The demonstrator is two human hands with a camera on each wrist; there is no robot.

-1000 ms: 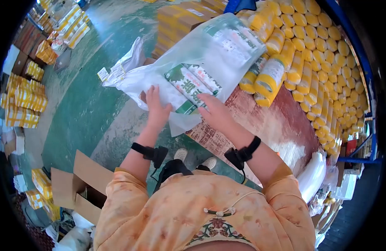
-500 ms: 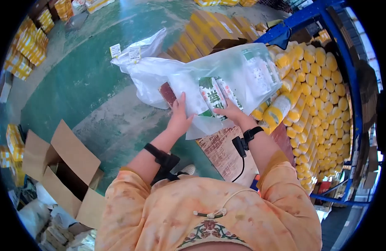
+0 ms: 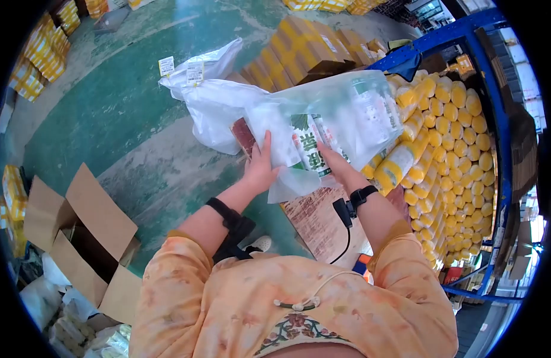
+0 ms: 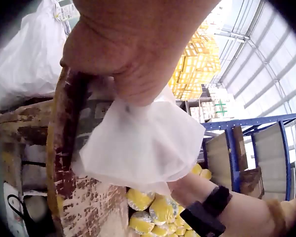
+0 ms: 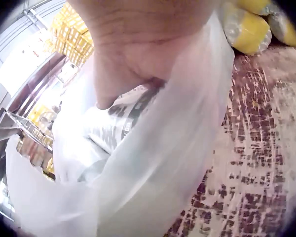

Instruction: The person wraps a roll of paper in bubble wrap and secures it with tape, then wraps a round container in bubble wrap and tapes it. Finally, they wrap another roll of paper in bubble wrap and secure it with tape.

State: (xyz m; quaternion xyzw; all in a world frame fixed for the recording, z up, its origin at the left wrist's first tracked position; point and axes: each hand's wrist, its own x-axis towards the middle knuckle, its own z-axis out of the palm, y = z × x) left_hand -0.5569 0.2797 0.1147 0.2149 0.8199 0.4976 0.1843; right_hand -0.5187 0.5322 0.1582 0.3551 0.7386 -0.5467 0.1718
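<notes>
Translucent white plastic nearest: a large bag point(image 3: 341, 98) lies over the worn red tabletop point(image 3: 326, 230), green-printed packs point(image 3: 309, 142) at or within it. Left hand point(image 3: 262, 170) touches its near side, one finger looking straight; right hand point(image 3: 340, 166) rests against the printed pack beside it. Grip uncertain on both: cannot tell whether either pinches film or only presses.

Change over the past second: view has swung, bringing more of the open carton point(image 3: 84, 250) into sight at lower left. Both hands stay on the bag, so I judge the work remains with bag and packs.

Left of the bag, a white bundle point(image 3: 218, 110) carrying labels. Right, piled yellow rolls point(image 3: 448, 149). Farther off, taped boxes point(image 3: 302, 51) and a blue frame point(image 3: 445, 36).

Hard to make out: left fingertips, hidden in the left wrist view; whether the packs sit wholly inside; small label print; carton's contents, in shadow.
</notes>
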